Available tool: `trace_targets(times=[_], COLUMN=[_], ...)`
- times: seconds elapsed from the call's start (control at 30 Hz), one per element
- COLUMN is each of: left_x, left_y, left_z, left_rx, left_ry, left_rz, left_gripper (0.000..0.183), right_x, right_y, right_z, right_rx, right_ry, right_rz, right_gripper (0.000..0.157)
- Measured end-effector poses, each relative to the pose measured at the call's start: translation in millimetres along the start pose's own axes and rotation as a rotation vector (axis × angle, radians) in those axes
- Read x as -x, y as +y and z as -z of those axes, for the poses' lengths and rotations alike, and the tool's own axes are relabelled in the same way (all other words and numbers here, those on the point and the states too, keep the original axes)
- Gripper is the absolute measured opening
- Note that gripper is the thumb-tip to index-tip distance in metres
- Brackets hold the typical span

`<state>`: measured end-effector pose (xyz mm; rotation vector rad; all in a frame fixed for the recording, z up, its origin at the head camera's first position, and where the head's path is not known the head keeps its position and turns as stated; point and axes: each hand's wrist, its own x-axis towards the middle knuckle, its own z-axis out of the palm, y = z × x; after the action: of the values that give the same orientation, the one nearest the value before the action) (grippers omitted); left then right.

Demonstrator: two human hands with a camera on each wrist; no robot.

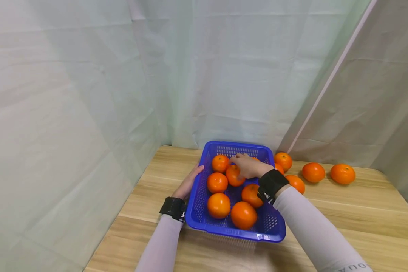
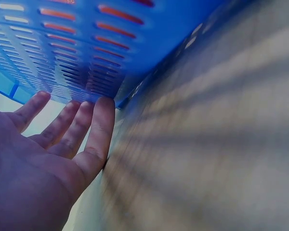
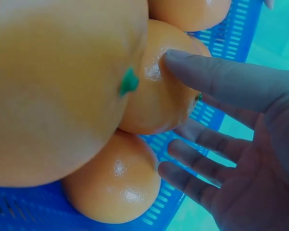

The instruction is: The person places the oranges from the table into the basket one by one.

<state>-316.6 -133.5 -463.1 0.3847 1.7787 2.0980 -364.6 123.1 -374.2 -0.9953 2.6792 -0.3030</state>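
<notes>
In the head view, a blue basket (image 1: 232,232) rests on the wooden worktop (image 1: 360,211), with pale cloth (image 1: 238,75) hanging behind. The left hand (image 1: 189,184) lies along the basket's left wall, its fingers extended, touching near the rim. The right hand (image 1: 249,167) reaches inside and holds an orange (image 1: 234,181) between thumb and fingers. Around it in the basket sit other oranges (image 1: 219,206), one largely covered by the right hand. Just beyond the basket's right side is a group of loose oranges (image 1: 283,161), with two more standing farther right on the worktop.

In the left wrist view, the left hand is palm up, fingers fairly straight and reaching to the slotted wall; orange colour shows through the slots.

In the right wrist view, the thumb presses the held orange while fingers reach its far side; how firm the grip is seems hard to judge. A green-tipped orange (image 3: 58,91) looms close to the camera.
</notes>
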Motion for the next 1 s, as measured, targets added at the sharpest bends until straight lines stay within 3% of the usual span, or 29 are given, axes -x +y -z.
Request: trace_targets(times=[0.33, 0.8, 1.0], left_x=[-2.3, -3.9, -5.2], left_y=[-0.5, -2.5, -5.4], left_z=[0.6, -2.2, -2.6], left_rx=[0.017, 0.032, 0.022], left_ry=[-0.005, -0.013, 0.002], left_rz=[-0.012, -0.009, -0.016], left_gripper=[0.058, 0.06, 0.062], right_x=[-2, 10, 18], right_y=[5, 12, 17], right_z=[-0.4, 8.6, 13.5], right_rx=[-0.029, -0.089, -0.114], right_ry=[0.028, 0.032, 0.077], right_rz=[0.022, 0.053, 0.054], right_gripper=[0.057, 0.046, 0.039])
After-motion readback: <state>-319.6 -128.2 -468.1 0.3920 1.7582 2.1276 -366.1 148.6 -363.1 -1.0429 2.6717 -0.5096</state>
